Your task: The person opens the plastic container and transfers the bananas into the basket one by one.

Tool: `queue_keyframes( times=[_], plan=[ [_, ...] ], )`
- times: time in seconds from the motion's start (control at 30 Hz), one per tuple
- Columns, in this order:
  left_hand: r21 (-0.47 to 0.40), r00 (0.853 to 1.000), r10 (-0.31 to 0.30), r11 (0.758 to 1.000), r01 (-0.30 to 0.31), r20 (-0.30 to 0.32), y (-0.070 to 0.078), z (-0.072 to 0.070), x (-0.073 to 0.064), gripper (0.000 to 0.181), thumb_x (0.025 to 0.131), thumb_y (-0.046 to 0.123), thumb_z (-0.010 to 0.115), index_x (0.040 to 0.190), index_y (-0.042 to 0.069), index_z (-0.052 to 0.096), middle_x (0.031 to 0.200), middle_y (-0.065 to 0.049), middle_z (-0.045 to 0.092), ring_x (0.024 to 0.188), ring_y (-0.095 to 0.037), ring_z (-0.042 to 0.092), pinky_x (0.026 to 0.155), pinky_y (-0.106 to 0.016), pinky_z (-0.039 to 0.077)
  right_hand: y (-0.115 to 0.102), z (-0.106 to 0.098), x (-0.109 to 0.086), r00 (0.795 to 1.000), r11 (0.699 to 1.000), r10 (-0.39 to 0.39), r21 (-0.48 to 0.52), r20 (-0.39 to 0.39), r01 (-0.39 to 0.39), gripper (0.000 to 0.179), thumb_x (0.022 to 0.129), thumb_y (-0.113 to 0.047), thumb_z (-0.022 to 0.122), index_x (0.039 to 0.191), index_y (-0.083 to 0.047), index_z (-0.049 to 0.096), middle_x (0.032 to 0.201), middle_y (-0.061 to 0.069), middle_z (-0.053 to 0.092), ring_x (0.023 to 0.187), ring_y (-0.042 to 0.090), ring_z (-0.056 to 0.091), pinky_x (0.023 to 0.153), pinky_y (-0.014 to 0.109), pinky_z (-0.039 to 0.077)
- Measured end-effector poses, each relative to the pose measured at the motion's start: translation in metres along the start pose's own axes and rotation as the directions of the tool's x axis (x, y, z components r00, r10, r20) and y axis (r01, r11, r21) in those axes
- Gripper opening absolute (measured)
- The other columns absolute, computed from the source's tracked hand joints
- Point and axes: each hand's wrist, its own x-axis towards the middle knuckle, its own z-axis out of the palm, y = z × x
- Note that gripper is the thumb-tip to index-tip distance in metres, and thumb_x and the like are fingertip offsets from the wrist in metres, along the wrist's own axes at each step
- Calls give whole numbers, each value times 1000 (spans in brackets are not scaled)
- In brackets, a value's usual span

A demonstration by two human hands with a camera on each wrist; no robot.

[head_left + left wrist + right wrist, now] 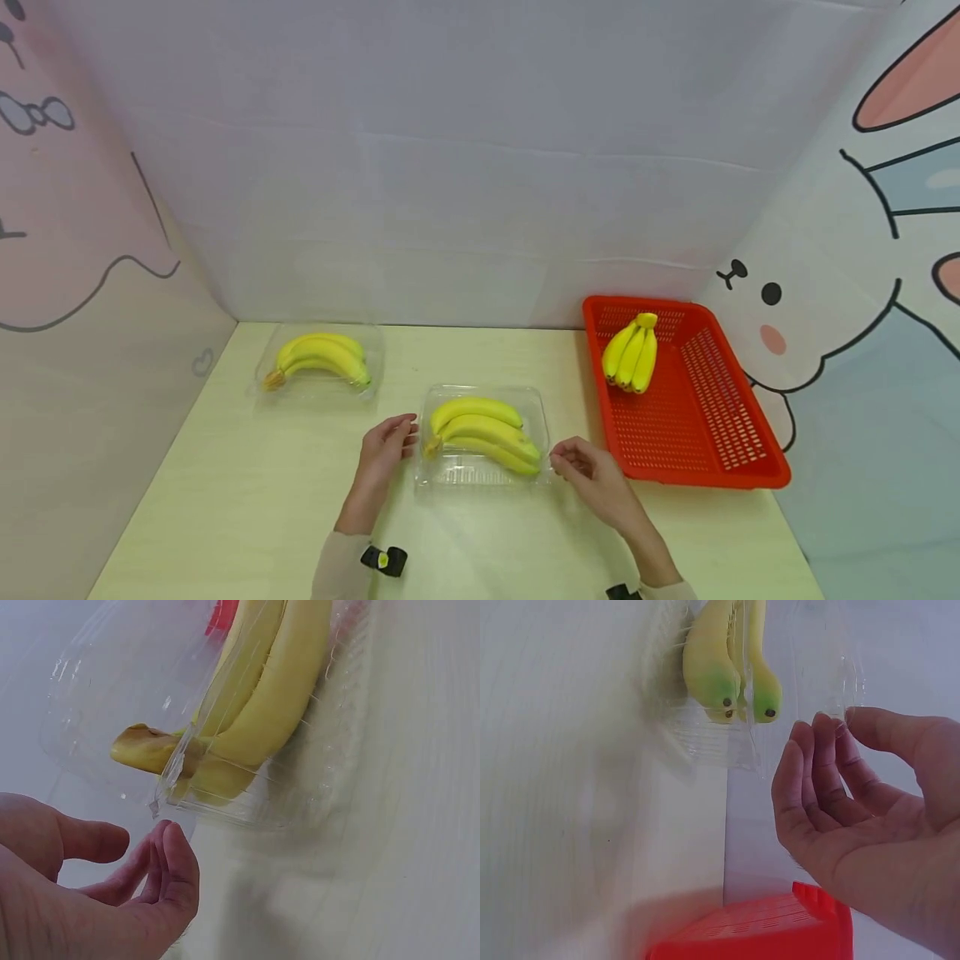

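A clear plastic clamshell box (480,482) with a bunch of bananas (487,432) inside sits between the two hands. Beside its left side is my left hand (384,450), fingers loosely bent and holding nothing. In the left wrist view, the fingertips (176,844) stop just short of the box's edge, near the brown banana stem. At the right side of the box is my right hand (596,482), its fingers loosely curved. Its thumb and fingertips (823,724) come up close to the clear plastic edge in the right wrist view; whether they touch it I cannot tell.
A second clear box (375,354) with bananas (322,357) stands at the table's back left. At right, a red plastic basket (697,479) holds a small banana bunch (632,354). Cloth-like walls border the table (247,517) at the back and sides.
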Motion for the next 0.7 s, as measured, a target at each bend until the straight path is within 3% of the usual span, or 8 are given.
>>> queue_keyframes(
  times=[0.2,0.4,0.57,0.7],
  plan=[
    [-16,1000,-17,1000,17,14,6,1,4,31,106,12,55,129,-8,64,103,-9,70,83,-11,63,70,-22,54,-3,-2,1,996,998,-63,-15,-60,62,20,103,-17,64,107,1,71,98,14,71,90,24,68,80,25,56],
    [-10,999,-45,999,45,14,9,3,7,32,105,14,59,130,-6,64,102,-10,67,81,-15,59,67,-22,53,-5,-3,4,977,986,-166,-25,-131,164,19,104,-13,61,109,2,71,102,16,73,95,18,69,85,24,56],
    [-16,999,-39,999,39,18,10,5,10,35,103,10,60,133,-6,63,101,-13,68,80,-16,59,67,-22,55,-10,-5,9,964,977,-213,-14,-162,214,27,110,-15,49,110,2,70,103,15,72,98,17,68,92,21,53],
    [-17,1000,-22,1000,22,20,10,6,13,36,100,5,59,134,-7,62,95,-11,70,77,-14,63,65,-23,55,-15,-6,15,960,977,-208,7,-185,213,38,113,-18,38,110,2,70,103,17,72,99,18,67,95,17,49]
  ],
)
